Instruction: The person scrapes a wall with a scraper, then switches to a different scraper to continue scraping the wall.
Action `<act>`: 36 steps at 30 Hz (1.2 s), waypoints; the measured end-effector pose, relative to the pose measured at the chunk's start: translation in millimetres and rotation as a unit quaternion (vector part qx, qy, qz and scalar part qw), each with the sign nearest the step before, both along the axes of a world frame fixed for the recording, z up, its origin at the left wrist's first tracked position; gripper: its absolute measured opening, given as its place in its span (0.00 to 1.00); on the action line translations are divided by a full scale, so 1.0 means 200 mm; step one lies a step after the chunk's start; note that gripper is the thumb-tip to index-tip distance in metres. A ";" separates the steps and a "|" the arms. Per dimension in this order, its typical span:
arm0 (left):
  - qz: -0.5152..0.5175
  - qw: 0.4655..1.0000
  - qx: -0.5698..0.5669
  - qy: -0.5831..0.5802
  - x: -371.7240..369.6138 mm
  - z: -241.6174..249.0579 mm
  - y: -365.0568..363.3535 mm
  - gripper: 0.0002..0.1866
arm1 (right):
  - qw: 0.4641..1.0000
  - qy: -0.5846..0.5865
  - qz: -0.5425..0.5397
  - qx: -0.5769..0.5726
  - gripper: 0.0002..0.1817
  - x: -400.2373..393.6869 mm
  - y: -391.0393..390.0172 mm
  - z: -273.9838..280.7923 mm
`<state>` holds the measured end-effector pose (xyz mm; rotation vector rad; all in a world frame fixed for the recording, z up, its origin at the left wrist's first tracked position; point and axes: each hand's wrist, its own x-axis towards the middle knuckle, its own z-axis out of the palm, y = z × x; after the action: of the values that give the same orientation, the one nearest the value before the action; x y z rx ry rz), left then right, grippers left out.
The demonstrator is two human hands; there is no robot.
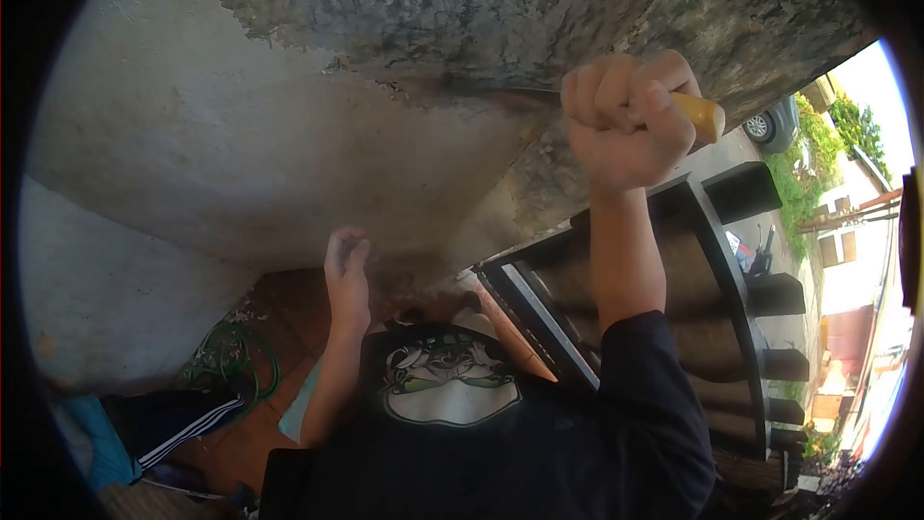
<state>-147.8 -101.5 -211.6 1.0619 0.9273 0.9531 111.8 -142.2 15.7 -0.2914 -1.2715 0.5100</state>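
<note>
My right hand (630, 120) is raised high and wrapped in a fist round the yellow handle (707, 118) of a scraper. Its thin blade (510, 94) runs leftward from the fist, blurred, close along the wall where pale paint (289, 125) meets a dark bare patch (462, 10). Lower down, my left hand (348, 265) hangs in front of the wall, fingers loosely bent and apart, with nothing in them.
To the right stands a black slatted gate (664, 260), close under my right forearm. A green hose (231, 356) lies coiled on the tiled floor (289, 318). Striped dark cloth (188, 429) is at lower left. Outside are a parked car (775, 125) and a motorbike (760, 255).
</note>
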 end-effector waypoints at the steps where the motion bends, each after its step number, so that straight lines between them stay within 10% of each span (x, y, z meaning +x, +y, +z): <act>1: 0.003 1.000 -0.007 -0.002 -0.02 0.00 -0.01 0.06 | 1.000 0.004 0.001 -0.003 0.09 -0.02 0.02 -0.03; 5: 0.001 1.000 -0.003 -0.008 -0.02 0.00 0.02 0.06 | 0.972 -0.128 -0.156 -0.117 0.09 -0.03 0.05 -0.09; 9: 0.006 1.000 -0.022 -0.005 -0.03 0.01 0.03 0.06 | 1.000 0.008 0.006 -0.026 0.07 0.00 0.04 -0.08; 11: -0.005 1.000 -0.025 -0.005 -0.03 0.00 0.03 0.06 | 0.964 -0.152 -0.179 -0.123 0.09 -0.03 0.08 -0.14; 15: 0.004 1.000 -0.020 0.002 -0.02 0.00 0.08 0.06 | 1.000 -0.010 0.004 -0.003 0.08 0.01 0.01 -0.02; 19: -0.011 0.999 -0.032 0.000 -0.02 0.01 0.09 0.06 | 0.948 -0.203 -0.196 -0.150 0.09 0.00 0.10 -0.15; 23: -0.003 1.000 -0.026 0.014 -0.02 -0.02 0.11 0.06 | 0.998 -0.059 -0.019 -0.017 0.08 0.06 -0.01 -0.01; 27: -0.011 0.999 -0.030 0.001 -0.03 0.00 0.10 0.06 | 0.954 -0.202 -0.188 -0.113 0.07 0.08 0.04 -0.17; 31: 0.000 1.000 -0.025 0.008 -0.03 -0.02 0.12 0.06 | 0.997 -0.074 -0.031 0.005 0.07 0.11 -0.04 -0.07; 36: -0.013 0.999 -0.037 -0.014 0.00 -0.03 0.13 0.05 | 0.987 -0.124 -0.099 -0.030 0.09 0.11 -0.02 -0.13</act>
<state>-147.9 -75.5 -217.8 0.9939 0.9171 0.9042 133.3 -146.8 -11.0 -0.5381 -1.4516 0.3493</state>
